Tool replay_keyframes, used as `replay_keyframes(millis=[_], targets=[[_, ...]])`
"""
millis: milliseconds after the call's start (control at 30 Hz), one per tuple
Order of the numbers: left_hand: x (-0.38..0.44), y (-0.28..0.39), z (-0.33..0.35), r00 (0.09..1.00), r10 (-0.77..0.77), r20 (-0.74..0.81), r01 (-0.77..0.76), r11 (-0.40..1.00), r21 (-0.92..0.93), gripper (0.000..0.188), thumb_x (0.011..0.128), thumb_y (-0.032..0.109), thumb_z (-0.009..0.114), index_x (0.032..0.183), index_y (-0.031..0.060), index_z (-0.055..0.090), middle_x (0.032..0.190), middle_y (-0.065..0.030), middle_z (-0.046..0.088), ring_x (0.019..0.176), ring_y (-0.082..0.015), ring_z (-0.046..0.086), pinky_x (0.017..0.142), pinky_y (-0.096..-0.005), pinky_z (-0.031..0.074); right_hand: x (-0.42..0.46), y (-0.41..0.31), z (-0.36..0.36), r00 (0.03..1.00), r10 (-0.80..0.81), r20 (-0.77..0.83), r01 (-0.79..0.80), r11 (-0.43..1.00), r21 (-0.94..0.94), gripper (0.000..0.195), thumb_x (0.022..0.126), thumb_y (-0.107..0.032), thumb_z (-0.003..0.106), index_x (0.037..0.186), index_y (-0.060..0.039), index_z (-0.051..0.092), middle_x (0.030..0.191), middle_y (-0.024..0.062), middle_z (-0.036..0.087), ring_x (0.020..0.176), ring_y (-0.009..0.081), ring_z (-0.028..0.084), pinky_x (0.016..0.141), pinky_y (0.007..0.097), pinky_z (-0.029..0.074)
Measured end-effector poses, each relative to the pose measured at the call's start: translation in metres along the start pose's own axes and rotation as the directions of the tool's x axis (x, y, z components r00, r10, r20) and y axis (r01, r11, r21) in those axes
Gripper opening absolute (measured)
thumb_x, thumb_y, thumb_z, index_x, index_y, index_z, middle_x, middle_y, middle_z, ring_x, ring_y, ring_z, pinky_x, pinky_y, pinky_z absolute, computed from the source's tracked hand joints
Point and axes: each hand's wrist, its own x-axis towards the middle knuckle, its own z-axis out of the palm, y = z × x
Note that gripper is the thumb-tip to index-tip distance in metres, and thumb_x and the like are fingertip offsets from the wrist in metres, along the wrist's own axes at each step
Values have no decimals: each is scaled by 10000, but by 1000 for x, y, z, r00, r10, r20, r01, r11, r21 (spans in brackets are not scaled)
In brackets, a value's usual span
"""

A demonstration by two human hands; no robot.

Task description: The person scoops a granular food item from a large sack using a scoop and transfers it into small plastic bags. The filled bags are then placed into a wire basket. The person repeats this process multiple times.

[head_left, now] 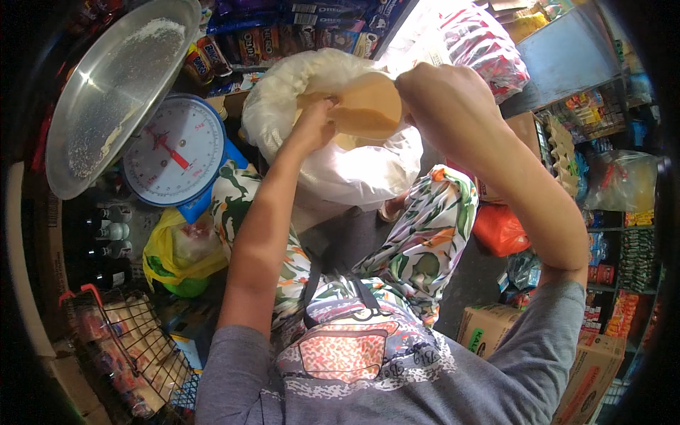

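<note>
My left hand [317, 125] reaches into the mouth of a large white plastic sack [271, 114], its fingers closed on the left side of a tan, round-edged plastic container [372, 103]. The picture does not settle whether this is a scoop or a bag. At its right edge my right hand [449, 98] is curled into a fist, with its fingertips mostly hidden. Pale contents show inside the sack below the container. Left of the sack stands a blue dial scale [178, 151] with a metal pan [119, 101] dusted with white powder.
A yellow plastic bag [170, 255] and a wire basket [127, 350] lie at the left. Snack packs [260, 45] line the shelf beyond the sack. At the right are a red bag [499, 228], cardboard boxes [589, 366], an egg tray [560, 154] and stocked shelves.
</note>
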Motion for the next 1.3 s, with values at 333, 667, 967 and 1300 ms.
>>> replay_keyframes(millis=[333,667,967,1300], targets=[[-27,22,-13,988,-41,-150,53,996,73,534,744,-58,555,1272,-17,487,1244,-197,545,1053,-262,590,897,-289,451,1,18,-1,977,-28,-210,31,999,12,164,671,-133,683,830,-93,693,736,118,650,677,303,650,625,385,515],[-42,27,-28,973,-150,-174,94,951,-295,570,795,-101,463,1354,-17,389,1096,-97,563,686,-53,526,604,-215,448,63,-3,288,792,351,500,-532,799,280,209,769,-159,602,903,-7,654,958,185,661,905,347,645,771,414,522],[-30,29,-28,957,-160,-244,70,937,-343,604,774,-116,462,1363,-60,341,898,-113,629,611,-84,540,561,-205,441,-33,49,146,872,428,236,-478,640,602,474,759,-347,712,1083,-13,620,874,228,640,826,345,640,724,420,483],[-16,20,-22,977,-142,-157,80,934,-347,623,784,-64,603,1353,-66,351,1026,-150,630,703,-101,590,571,-214,464,-51,21,39,967,244,-79,-231,963,139,467,743,-213,693,1189,-141,579,880,148,659,795,312,653,683,414,513]])
